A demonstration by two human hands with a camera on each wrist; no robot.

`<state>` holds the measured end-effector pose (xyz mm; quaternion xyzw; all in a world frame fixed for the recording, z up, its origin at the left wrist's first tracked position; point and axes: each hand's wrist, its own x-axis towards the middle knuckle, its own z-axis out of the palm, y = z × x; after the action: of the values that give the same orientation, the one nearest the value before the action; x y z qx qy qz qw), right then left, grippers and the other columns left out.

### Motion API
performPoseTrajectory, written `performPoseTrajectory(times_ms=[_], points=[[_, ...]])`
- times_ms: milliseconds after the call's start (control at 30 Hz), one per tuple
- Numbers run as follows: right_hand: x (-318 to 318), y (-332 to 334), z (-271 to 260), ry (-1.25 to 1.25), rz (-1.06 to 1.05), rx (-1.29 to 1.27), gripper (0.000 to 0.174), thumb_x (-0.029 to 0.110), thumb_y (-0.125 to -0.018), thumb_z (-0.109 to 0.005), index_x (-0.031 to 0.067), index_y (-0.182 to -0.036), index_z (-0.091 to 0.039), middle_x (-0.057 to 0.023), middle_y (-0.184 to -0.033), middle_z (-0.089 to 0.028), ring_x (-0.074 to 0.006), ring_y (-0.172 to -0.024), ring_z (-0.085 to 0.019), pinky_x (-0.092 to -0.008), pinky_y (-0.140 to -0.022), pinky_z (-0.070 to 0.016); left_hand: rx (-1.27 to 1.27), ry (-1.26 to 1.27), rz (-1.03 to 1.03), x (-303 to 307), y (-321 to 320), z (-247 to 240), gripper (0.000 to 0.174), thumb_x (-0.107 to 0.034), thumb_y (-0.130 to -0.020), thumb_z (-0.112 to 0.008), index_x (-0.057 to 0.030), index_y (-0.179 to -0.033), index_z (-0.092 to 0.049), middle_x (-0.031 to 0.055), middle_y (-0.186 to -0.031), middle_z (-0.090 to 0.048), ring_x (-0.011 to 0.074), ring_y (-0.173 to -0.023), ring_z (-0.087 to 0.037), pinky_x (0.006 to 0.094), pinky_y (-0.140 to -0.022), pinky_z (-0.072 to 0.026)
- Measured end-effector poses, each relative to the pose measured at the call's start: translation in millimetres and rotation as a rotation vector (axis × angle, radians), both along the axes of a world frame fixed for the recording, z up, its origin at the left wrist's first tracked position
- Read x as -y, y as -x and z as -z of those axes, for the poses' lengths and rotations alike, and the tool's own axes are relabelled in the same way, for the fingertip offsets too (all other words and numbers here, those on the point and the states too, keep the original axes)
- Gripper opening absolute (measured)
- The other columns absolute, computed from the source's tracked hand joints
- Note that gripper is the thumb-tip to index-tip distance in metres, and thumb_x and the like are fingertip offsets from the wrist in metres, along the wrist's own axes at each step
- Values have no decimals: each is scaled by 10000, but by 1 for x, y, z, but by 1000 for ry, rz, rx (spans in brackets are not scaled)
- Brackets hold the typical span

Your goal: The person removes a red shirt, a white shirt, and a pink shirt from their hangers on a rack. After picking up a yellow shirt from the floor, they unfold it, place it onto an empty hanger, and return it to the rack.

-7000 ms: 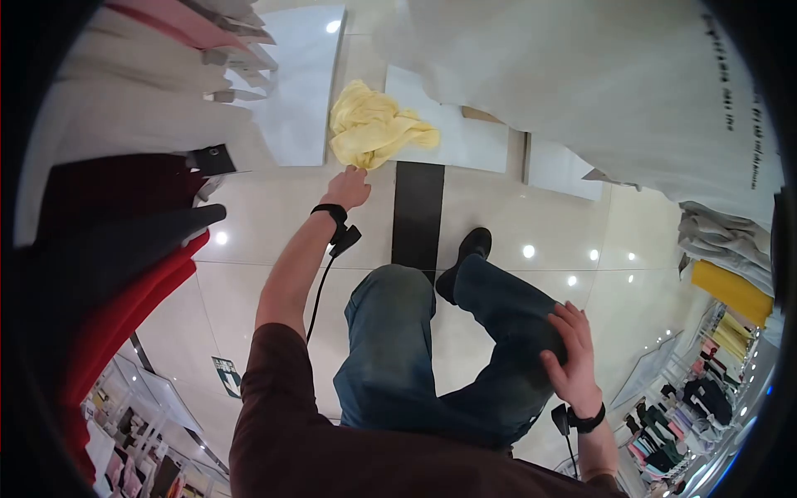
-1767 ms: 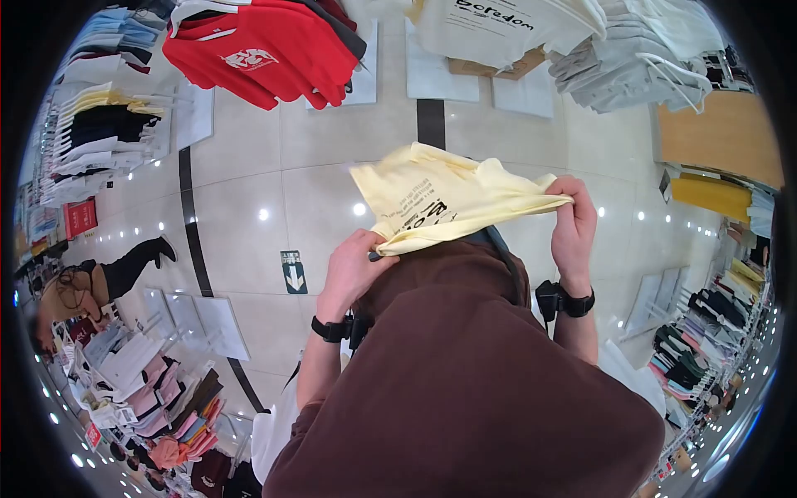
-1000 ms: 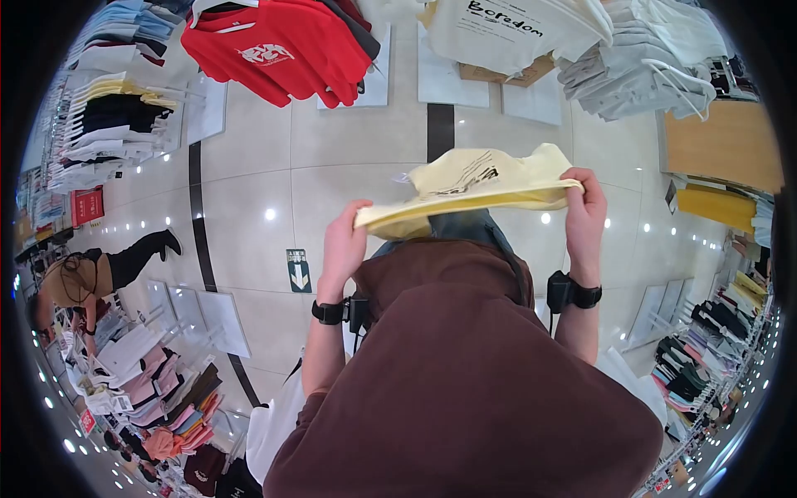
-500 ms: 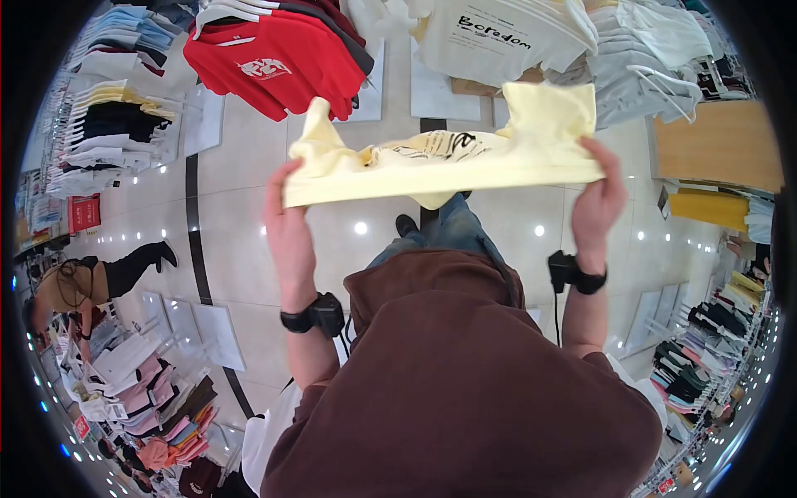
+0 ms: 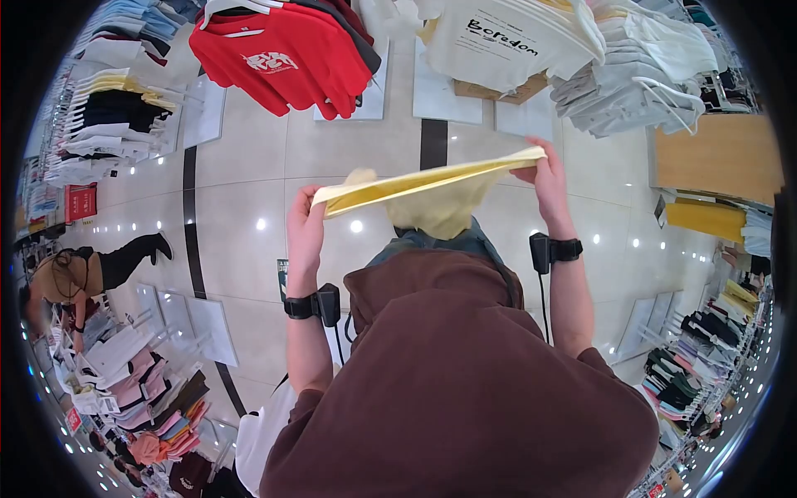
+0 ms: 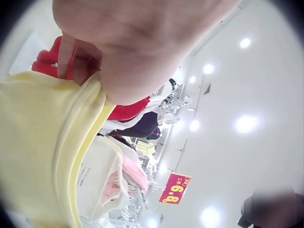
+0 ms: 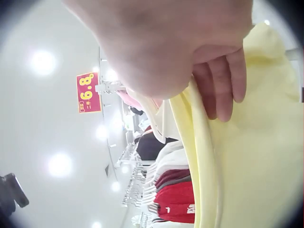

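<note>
A pale yellow T-shirt (image 5: 440, 207) hangs in the air in front of the body, its hem pulled into a long, narrow opening. My left hand (image 5: 305, 236) pinches one end of the hem, and my right hand (image 5: 548, 187) pinches the other, a little farther forward. In the left wrist view the doubled hem of the T-shirt (image 6: 71, 128) runs down from the thumb and fingers. The right wrist view has several fingers (image 7: 222, 88) lying against the outside of the cloth. The shirt's lower part drops toward the knees, its print hidden.
Red T-shirts (image 5: 282, 62) hang ahead on the left, white printed ones (image 5: 515, 41) ahead on the right. A wooden panel (image 5: 714, 162) stands at right. Clothes racks line both sides. Another person (image 5: 79, 278) bends at a rack on the far left. Tiled floor (image 5: 241, 174) lies between.
The T-shirt went from a heap on the floor to both hands, was turned and spread by its hem. Since half a second ago the hands have come closer together and the hem's opening faces up.
</note>
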<state>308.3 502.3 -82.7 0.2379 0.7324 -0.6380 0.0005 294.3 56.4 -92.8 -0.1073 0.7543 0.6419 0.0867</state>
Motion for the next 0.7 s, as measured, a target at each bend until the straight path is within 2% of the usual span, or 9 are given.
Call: performPoseTrajectory(times_ms=[133, 233, 267, 367, 433, 500, 600, 667, 700], points=[[-15, 16, -14, 221, 26, 1, 416, 127, -1132, -349, 74, -1466, -591, -111, -1159, -738, -193, -995, -769, -355, -928, -635, 15, -143, -51, 4, 20, -14, 282, -83, -1049, -554, 15, -1295, -651, 54, -1110, -706, 131, -1023, -639, 284, -936, -495], [-16, 16, -20, 248, 44, -58, 349, 159, -1130, -391, 64, -1372, -624, -106, -1167, -744, -192, -1002, -767, -347, -917, -623, -160, 285, 124, 2, 34, -27, 291, -128, -1060, -519, 29, -1238, -688, 136, -1087, -707, 162, -1047, -662, 315, -935, -511], [-16, 17, -21, 254, 69, -63, 324, 164, -1127, -408, 68, -1339, -633, -102, -1169, -745, -191, -1001, -767, -344, -911, -620, -167, 281, 120, -1, 34, -23, 291, -128, -1060, -519, 29, -1238, -688, 136, -1087, -707, 162, -1047, -662, 315, -935, -511], [-11, 12, -18, 295, 113, -66, 263, 211, -1134, -477, 65, -1242, -666, -95, -1124, -757, -194, -984, -767, -339, -903, -602, -212, 325, 134, -7, 35, -12, 308, -181, -1085, -479, 28, -1175, -686, 145, -1035, -690, 174, -972, -646, 325, -883, -510], [-15, 12, -14, 316, 88, -61, 254, 228, -1136, -497, 70, -1254, -658, -93, -1122, -758, -195, -974, -768, -344, -905, -605, 43, 289, 189, 0, 35, -8, 311, -213, -1098, -454, 15, -1144, -661, 113, -963, -655, 162, -902, -598, 320, -825, -491], [-23, 13, -15, 340, 62, -52, 250, 244, -1139, -517, 75, -1267, -649, -92, -1120, -759, -197, -965, -770, -348, -907, -608, 0, 254, 204, -3, 29, -16, 297, -217, -1099, -460, 9, -1130, -650, 93, -931, -631, 148, -878, -575, 311, -805, -478], [-29, 26, -34, 348, -31, -56, 282, 288, -1151, -502, 79, -1299, -621, -104, -1183, -748, -216, -1069, -750, -392, -990, -594, -13, 159, 301, -11, 21, -45, 283, -222, -1101, -468, -2, -1142, -641, 64, -928, -616, 130, -869, -555, 297, -794, -469], [-13, 41, -58, 604, 124, -253, 330, 292, -1171, -457, 65, -1360, -604, -114, -1239, -722, -261, -1221, -700, -434, -1084, -554, 86, -40, 440, -24, 13, -82, 305, -237, -1108, -478, -11, -1220, -649, 46, -1007, -638, 127, -906, -565, 306, -822, -485], [-5, 53, -64, 743, 196, -294, 360, 301, -1176, -437, 46, -1362, -610, -139, -1303, -707, -291, -1315, -642, -457, -1163, -499, 157, -181, 494, -37, 4, -97, 330, -251, -1115, -487, -14, -1271, -655, 37, -1057, -651, 128, -927, -572, 319, -840, -497]])
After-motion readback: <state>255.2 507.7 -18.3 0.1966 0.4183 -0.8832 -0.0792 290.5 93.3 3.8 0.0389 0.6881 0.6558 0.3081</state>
